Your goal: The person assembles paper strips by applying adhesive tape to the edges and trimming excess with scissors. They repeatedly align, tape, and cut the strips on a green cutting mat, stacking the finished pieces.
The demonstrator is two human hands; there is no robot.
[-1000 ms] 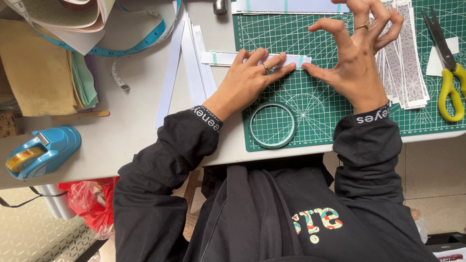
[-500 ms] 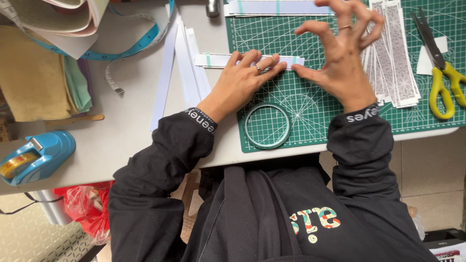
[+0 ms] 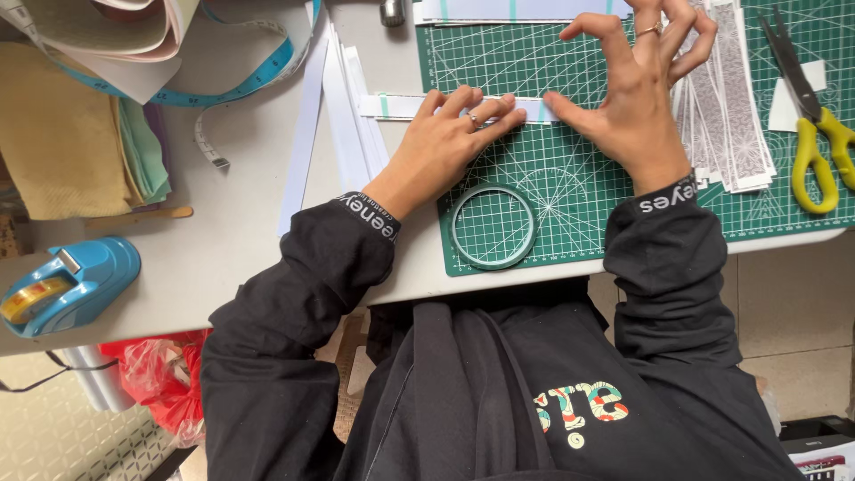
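On the green cutting mat [image 3: 623, 205], a ring of tape [image 3: 492, 227] lies at about 6 o'clock. Scissors with yellow handles [image 3: 810, 134] lie at 3 o'clock, just beside a stack of patterned paper strips [image 3: 735, 107]. On the grey table [image 3: 240, 240], a blue tape dispenser [image 3: 62, 285] sits at 8 o'clock. A blue measuring tape [image 3: 205, 93] curves at 11 o'clock, near folded yellow cloth [image 3: 58, 134]. A red plastic bag [image 3: 156, 374] is under the table.

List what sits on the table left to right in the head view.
Blue tape dispenser → yellow cloth → white paper strips → left hand → tape ring → right hand → patterned strips → yellow scissors.
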